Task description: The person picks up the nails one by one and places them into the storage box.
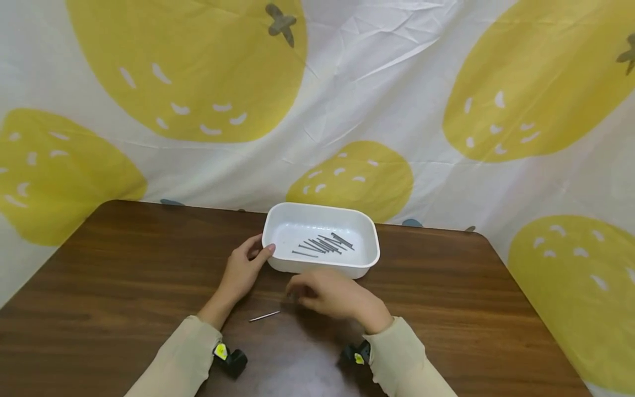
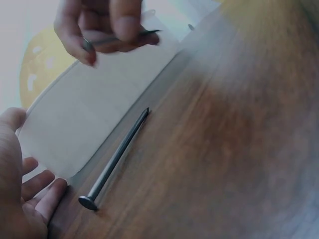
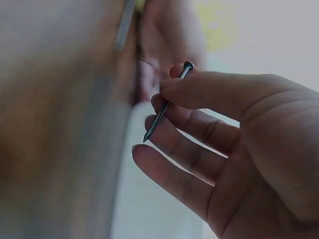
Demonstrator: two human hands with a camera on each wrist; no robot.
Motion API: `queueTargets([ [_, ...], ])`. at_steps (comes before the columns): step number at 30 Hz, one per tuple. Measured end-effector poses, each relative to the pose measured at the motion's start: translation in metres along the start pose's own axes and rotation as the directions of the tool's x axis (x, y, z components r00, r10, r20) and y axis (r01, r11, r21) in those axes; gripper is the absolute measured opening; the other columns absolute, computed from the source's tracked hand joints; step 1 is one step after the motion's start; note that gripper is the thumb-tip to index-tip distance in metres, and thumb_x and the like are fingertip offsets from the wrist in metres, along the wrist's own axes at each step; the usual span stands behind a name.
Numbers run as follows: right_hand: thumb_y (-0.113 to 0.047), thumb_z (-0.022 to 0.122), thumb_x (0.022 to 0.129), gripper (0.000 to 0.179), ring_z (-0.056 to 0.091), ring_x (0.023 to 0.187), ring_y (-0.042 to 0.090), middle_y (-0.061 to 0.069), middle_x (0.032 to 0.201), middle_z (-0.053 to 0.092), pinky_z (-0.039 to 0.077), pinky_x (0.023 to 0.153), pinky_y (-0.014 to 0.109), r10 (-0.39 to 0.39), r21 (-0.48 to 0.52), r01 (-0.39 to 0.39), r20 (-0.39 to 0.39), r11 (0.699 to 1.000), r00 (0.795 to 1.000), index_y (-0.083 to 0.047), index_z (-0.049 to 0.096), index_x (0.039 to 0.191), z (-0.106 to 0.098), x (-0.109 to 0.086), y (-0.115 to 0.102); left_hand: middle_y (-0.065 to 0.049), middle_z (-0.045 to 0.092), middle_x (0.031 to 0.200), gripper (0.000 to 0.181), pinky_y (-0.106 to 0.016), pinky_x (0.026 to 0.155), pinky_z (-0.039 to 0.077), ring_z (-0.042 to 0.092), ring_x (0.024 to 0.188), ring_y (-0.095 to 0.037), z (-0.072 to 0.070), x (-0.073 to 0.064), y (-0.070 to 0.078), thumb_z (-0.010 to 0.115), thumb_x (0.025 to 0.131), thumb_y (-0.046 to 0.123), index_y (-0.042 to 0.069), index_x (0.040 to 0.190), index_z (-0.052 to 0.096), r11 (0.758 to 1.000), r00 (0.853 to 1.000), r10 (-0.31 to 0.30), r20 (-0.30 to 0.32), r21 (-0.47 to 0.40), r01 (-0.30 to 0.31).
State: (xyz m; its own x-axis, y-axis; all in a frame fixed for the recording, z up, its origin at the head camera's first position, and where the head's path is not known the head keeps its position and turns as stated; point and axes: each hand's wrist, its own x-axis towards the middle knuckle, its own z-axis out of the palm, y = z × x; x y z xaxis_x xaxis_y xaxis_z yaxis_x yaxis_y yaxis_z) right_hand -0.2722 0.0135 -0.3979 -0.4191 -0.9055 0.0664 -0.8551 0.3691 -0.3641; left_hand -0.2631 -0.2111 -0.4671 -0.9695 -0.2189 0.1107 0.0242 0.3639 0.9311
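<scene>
My left hand [image 1: 244,269] grips the near left corner of a white tray [image 1: 284,240], thumb at the rim and fingers against the outer wall. Several grey nails [image 1: 322,245] lie in the tray, mostly side by side. In front of the tray, my right hand [image 1: 329,293] hovers over the table. Its thumb and fingertips pinch a nail [image 3: 158,118], whose flat head and point both show in the right wrist view. Another nail [image 2: 117,159] lies on the table between my hands, pointing toward the tray.
The brown wooden table [image 1: 124,286] runs back to a white hanging cloth [image 1: 347,82] with yellow fruit prints. Black wrist cameras [image 1: 234,364] sit at both cuffs, low over the table.
</scene>
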Motion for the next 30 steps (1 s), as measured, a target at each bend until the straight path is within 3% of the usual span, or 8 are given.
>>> queueTargets([
  [5,-0.002,0.069,0.091,0.02,0.067,0.089,0.012,0.004,0.099,0.075,0.057,0.082,0.029,0.017,0.049,-0.013,-0.094,0.999,0.995,-0.009,0.072,0.109,-0.022,-0.005,0.007,-0.017,0.06,0.143,0.056,-0.042,0.098,0.054,0.066,0.121,-0.032,0.002,0.0,0.001,0.065,0.099,0.037,0.006,0.144,0.055,1.0,1.0,0.009,0.0,-0.001,-0.009],
  [10,-0.001,0.068,0.09,0.02,0.066,0.084,0.01,0.001,0.093,0.073,0.058,0.075,0.028,0.048,0.044,-0.043,-0.113,0.998,0.992,-0.01,0.072,0.107,-0.039,-0.006,0.014,-0.018,0.059,0.144,0.055,-0.043,0.099,0.054,0.066,0.122,-0.032,0.002,-0.002,0.001,0.065,0.099,0.035,0.005,0.144,0.054,1.0,1.0,0.008,0.004,-0.003,-0.008],
  [21,0.001,0.066,0.09,0.021,0.065,0.082,0.012,0.0,0.088,0.072,0.054,0.076,0.027,0.068,-0.043,-0.07,-0.045,0.997,0.997,-0.009,0.074,0.107,-0.069,0.005,0.034,-0.018,0.056,0.147,0.056,-0.047,0.102,0.053,0.064,0.125,-0.034,-0.002,-0.002,-0.001,0.064,0.099,0.036,0.005,0.145,0.053,1.0,1.0,0.006,-0.002,0.003,-0.006],
  [30,-0.003,0.067,0.091,0.017,0.064,0.082,0.014,0.003,0.089,0.072,0.053,0.077,0.029,0.138,-0.052,-0.136,0.039,0.989,0.99,-0.009,0.074,0.105,-0.06,0.015,0.064,-0.017,0.059,0.144,0.055,-0.046,0.101,0.054,0.066,0.122,-0.032,0.002,-0.001,-0.004,0.064,0.099,0.037,0.006,0.144,0.055,1.0,1.0,0.022,-0.005,-0.005,-0.022],
])
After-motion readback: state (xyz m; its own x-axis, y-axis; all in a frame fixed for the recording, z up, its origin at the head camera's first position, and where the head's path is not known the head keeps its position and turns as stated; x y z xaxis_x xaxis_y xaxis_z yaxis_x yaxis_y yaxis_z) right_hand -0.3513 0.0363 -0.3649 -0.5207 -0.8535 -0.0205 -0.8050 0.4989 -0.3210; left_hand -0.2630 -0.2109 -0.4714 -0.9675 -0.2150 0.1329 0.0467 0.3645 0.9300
